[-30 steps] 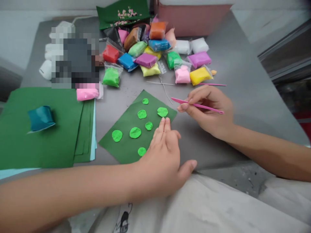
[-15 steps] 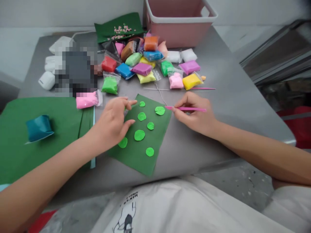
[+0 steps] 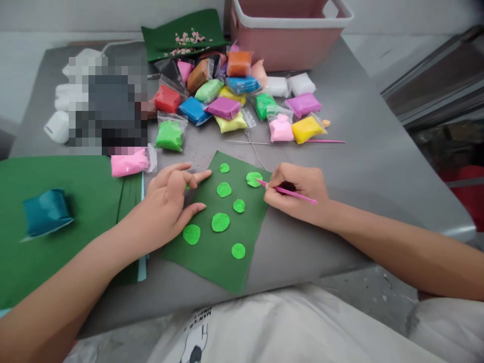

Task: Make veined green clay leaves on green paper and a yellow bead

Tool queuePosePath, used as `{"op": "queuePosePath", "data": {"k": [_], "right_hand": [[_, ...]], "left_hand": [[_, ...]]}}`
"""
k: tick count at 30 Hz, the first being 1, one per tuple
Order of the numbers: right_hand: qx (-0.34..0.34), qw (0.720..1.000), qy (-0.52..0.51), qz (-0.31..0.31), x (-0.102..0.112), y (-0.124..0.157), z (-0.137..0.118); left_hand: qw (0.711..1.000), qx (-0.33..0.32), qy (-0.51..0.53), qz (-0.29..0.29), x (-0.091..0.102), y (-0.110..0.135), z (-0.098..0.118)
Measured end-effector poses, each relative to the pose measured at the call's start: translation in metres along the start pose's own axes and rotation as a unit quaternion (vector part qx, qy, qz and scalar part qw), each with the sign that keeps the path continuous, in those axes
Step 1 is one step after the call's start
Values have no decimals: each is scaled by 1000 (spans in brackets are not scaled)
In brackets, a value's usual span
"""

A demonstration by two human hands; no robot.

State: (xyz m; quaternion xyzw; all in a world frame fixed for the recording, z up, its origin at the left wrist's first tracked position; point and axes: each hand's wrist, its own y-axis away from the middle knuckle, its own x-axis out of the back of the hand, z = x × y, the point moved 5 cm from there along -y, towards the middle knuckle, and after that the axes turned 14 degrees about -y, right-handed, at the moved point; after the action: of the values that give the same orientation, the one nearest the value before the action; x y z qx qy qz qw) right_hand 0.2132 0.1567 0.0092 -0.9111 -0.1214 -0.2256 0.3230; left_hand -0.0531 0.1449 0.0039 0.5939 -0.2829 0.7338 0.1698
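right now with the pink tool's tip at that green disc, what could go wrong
The pink tool has its pointed end at the upper-right green disc, so a slip of the right hand might tear or drag it. The left hand seems to rest on the dark green sheet; if it presses lightly, the sheet could turn. A bit of green shows under that hand, which might smear it if it slides.

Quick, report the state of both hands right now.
Left hand: open, fingers spread at the left side of the green sheet.
Right hand: closed, holding the pink tool, tip at a green disc.
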Motion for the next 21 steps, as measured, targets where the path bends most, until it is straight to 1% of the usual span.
{"op": "queuePosePath", "data": {"k": [5, 10, 13, 18, 21], "right_hand": [[-27, 1000, -8, 0, -1, -1, 2], [-62, 998, -16, -1, -1, -1, 5], [-68, 998, -18, 1, -1, -1, 5], [-77, 997, -14, -3, -1, -1, 5], [-83, 996, -14, -10, -1, -1, 5]], "left_hand": [[1000, 13, 6, -11, -1, 2, 0], [999, 11, 14, -33, -3, 3, -2], [999, 21, 19, -28, -2, 3, -4], [999, 2, 13, -51, -3, 3, -4], [999, 14, 17, -44, -2, 3, -5]]}}
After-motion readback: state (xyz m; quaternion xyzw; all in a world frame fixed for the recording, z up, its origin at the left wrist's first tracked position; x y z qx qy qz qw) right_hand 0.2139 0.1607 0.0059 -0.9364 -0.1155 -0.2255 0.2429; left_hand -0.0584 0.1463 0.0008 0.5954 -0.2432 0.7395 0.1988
